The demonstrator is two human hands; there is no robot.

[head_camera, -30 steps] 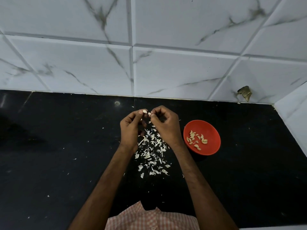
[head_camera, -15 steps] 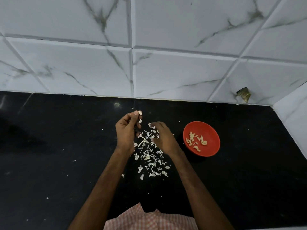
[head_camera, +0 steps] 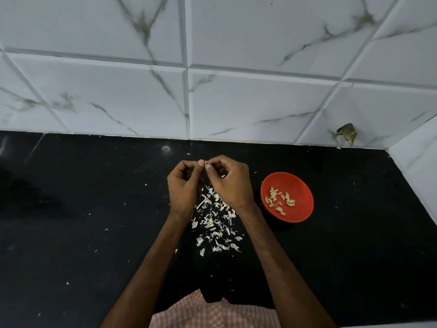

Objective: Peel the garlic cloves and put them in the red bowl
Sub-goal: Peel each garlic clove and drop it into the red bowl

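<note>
White marble-veined wall tiles (head_camera: 236, 95) are seen behind a black countertop (head_camera: 71, 221). A red bowl (head_camera: 300, 185), holding peeled cloves (head_camera: 280, 200), is set right of a pile of garlic skins (head_camera: 215, 228). Above the pile, a small garlic clove (head_camera: 206, 164) is pinched between the curled fingers of the left hand (head_camera: 183, 185) and right hand (head_camera: 230, 183).

Left hand (head_camera: 183, 185), right hand (head_camera: 230, 183), forearms (head_camera: 151, 256) bare, pink-and-white checked shirt (head_camera: 212, 313)
</note>
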